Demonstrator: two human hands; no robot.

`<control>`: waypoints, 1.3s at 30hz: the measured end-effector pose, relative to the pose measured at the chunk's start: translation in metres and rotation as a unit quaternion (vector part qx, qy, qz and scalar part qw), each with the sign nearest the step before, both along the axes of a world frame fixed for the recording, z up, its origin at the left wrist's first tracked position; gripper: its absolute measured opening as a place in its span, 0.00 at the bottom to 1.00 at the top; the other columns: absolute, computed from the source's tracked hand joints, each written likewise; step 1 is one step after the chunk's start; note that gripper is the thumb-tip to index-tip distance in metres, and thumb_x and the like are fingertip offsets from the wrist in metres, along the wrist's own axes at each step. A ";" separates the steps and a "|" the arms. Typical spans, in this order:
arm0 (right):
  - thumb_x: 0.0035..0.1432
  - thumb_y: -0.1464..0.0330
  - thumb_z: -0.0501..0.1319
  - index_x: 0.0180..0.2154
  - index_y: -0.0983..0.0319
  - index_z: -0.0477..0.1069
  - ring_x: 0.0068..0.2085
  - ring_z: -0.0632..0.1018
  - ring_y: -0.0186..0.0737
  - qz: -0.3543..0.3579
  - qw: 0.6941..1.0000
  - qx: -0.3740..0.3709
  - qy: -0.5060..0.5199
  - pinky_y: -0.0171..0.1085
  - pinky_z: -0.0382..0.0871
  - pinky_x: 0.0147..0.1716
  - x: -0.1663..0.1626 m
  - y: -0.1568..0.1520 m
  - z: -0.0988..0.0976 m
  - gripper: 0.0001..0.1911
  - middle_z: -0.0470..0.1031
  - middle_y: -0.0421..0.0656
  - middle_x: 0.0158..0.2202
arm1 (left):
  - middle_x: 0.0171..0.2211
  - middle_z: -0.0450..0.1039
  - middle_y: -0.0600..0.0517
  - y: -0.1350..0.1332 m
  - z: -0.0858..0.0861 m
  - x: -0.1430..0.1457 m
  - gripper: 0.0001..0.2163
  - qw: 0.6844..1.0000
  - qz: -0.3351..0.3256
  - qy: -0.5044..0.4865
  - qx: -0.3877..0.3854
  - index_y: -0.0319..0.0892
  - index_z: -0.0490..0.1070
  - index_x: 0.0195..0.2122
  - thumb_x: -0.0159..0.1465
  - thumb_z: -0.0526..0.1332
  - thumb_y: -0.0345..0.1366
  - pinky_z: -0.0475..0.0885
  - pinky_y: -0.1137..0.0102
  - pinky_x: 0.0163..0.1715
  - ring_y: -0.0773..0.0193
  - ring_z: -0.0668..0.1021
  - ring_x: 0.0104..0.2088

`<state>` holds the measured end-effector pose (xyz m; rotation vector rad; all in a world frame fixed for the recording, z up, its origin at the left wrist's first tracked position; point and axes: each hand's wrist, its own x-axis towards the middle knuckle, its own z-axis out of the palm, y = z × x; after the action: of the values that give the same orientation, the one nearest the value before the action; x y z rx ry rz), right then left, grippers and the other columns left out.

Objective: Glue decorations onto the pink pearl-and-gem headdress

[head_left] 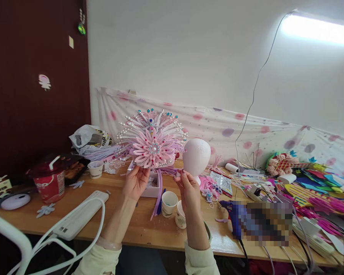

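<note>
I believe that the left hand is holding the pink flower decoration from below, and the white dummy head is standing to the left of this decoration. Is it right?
Not entirely. The head view shows the white dummy head to the right of the pink flower decoration. The left hand is indeed holding the decoration from below.

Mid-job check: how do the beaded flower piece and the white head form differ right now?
Colour: the beaded flower piece is mostly pink and white with coloured beads; the white head form is white.
Shape: the flower piece fans out in petals and spikes; the head form is rounded.
Support: the left hand holds the flower piece; the head form stands on a neck.
Both are upright.
</note>
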<state>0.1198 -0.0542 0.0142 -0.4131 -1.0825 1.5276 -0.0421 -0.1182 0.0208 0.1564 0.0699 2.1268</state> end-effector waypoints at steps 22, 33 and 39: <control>0.43 0.53 0.74 0.28 0.59 0.69 0.27 0.74 0.32 0.074 0.988 -0.125 0.051 0.31 0.72 0.26 -0.022 0.008 0.001 0.21 0.73 0.37 0.26 | 0.30 0.83 0.48 -0.004 0.008 0.011 0.20 0.999 -0.005 -0.004 -0.039 0.38 0.69 0.59 0.72 0.44 0.24 0.81 0.71 0.35 0.64 0.85 0.31; 0.61 0.61 0.63 0.35 0.56 0.75 0.50 0.79 0.37 0.203 0.953 -0.111 0.196 0.39 0.72 0.55 -0.043 0.019 0.022 0.06 0.82 0.40 0.40 | 0.32 0.83 0.50 -0.006 0.006 0.019 0.17 0.993 -0.007 0.080 -0.092 0.40 0.76 0.43 0.70 0.47 0.22 0.80 0.73 0.38 0.68 0.84 0.32; 0.59 0.64 0.64 0.37 0.56 0.75 0.50 0.79 0.40 0.200 0.949 -0.120 0.212 0.43 0.70 0.58 -0.041 0.018 0.018 0.05 0.82 0.41 0.38 | 0.18 0.76 0.51 -0.023 -0.012 0.002 0.07 0.942 0.019 0.243 -0.230 0.38 0.74 0.27 0.62 0.62 0.26 0.72 0.77 0.16 0.66 0.77 0.15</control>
<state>0.0793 -0.0364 0.0322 -0.0140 -0.6652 2.0058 -0.0404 -0.1407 0.0089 0.3982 0.8581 2.0046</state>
